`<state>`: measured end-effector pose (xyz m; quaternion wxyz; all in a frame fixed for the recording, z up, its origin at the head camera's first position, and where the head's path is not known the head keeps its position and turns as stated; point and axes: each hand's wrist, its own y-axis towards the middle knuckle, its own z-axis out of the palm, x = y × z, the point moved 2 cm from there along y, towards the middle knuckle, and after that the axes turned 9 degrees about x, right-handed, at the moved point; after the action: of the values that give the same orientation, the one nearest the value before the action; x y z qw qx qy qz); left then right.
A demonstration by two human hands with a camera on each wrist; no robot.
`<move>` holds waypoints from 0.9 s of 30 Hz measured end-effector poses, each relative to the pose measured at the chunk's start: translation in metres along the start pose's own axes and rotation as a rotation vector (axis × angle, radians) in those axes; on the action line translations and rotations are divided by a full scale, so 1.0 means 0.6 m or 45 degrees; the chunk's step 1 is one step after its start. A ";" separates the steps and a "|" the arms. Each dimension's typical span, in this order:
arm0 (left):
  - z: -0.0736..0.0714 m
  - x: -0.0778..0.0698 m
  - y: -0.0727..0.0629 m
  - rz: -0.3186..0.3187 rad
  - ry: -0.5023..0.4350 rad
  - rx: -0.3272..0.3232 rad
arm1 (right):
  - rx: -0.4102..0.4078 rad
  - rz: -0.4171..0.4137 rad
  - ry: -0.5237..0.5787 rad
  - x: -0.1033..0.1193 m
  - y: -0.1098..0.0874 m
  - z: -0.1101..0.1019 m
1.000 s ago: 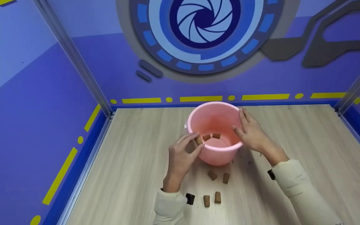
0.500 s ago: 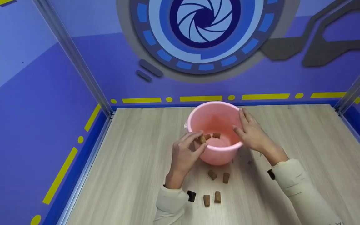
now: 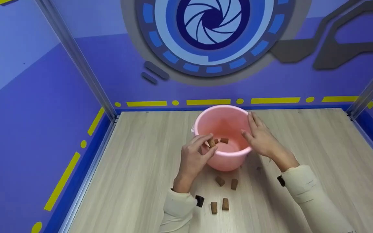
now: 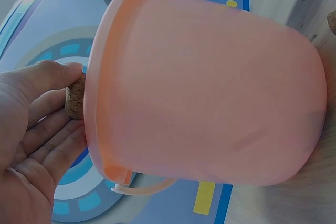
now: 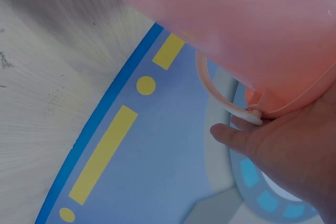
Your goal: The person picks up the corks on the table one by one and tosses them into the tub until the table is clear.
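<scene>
A pink bucket point(image 3: 228, 161) stands upright on the table, its mouth facing up toward me. My left hand point(image 3: 193, 158) pinches a cork point(image 3: 211, 142) between thumb and fingertips, over the near-left rim. In the left wrist view this cork point(image 4: 75, 96) shows right at the rim. My right hand point(image 3: 264, 139) holds the bucket's right rim, thumb on the inner side and fingers outside. A pale handle point(image 5: 215, 94) hangs beside that hand in the right wrist view. Inside the bucket lie two corks, one in plain sight point(image 3: 224, 140) and one partly hidden point(image 3: 216, 141) behind the held cork.
Several loose corks lie on the wooden table point(image 3: 134, 181) in front of the bucket, two close to it point(image 3: 220, 181) and others nearer me point(image 3: 225, 204). Blue printed panels point(image 3: 180, 94) stand behind the table and along its sides.
My left hand has moved slightly right and farther over the bucket's mouth, carrying the cork. The right hand and the bucket stay where they were.
</scene>
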<state>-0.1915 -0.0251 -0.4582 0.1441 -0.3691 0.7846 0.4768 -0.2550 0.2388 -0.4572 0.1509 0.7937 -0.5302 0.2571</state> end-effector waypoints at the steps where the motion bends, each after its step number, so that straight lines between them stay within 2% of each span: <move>1: 0.001 0.001 0.000 0.002 0.003 -0.003 | 0.001 0.002 0.001 0.000 0.000 0.000; 13: 0.007 0.002 0.006 -0.011 0.035 0.000 | -0.001 0.011 0.002 0.002 -0.001 -0.001; 27: 0.007 0.002 0.007 0.017 0.022 0.000 | -0.012 -0.020 -0.002 0.000 0.001 -0.001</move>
<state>-0.1959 -0.0211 -0.4582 0.1342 -0.3678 0.7883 0.4746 -0.2554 0.2388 -0.4568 0.1563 0.7973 -0.5254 0.2527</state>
